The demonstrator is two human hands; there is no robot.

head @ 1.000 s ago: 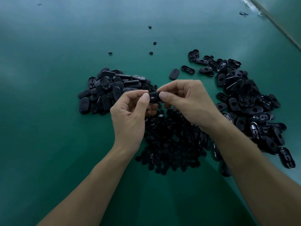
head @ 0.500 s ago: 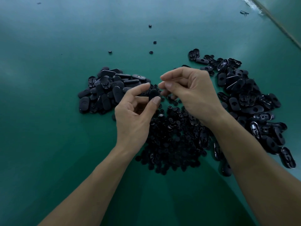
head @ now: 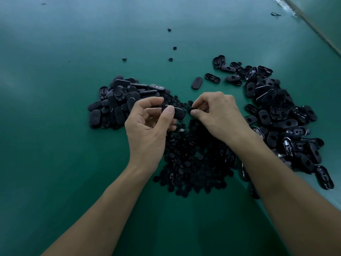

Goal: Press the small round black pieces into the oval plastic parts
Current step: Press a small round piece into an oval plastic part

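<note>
Oval part (head: 178, 113) judged light, stiff moulded plastic with a smooth, slightly slick shell; best held by its long edges or one end so the face stays free for pressing. Small round piece (head: 193, 109) judged tiny, hard and easy to drop or flick away, so it needs a fingertip pinch on its rim. Both are matte-to-glossy black. The oval is a rounded elongated shell. The round piece is button-like, its detail too small to read. Left hand (head: 147, 130) grips the oval part between thumb and curled fingers, lifted above the table (head: 55, 163) at scene centre. Right hand (head: 219, 115) pinches the small round piece between thumb and forefinger, just right of the oval's end, not yet seated; contact between the two is unclear. Heap of round pieces (head: 193, 159) lies directly below and nearer than the hands. Left pile of ovals (head: 118, 100) sits far-left of the hands, right pile of ovals (head: 276, 111) spreads along the right, many showing ribbed undersides. A few stray round pieces (head: 169, 29) lie far back on the green surface.
</note>
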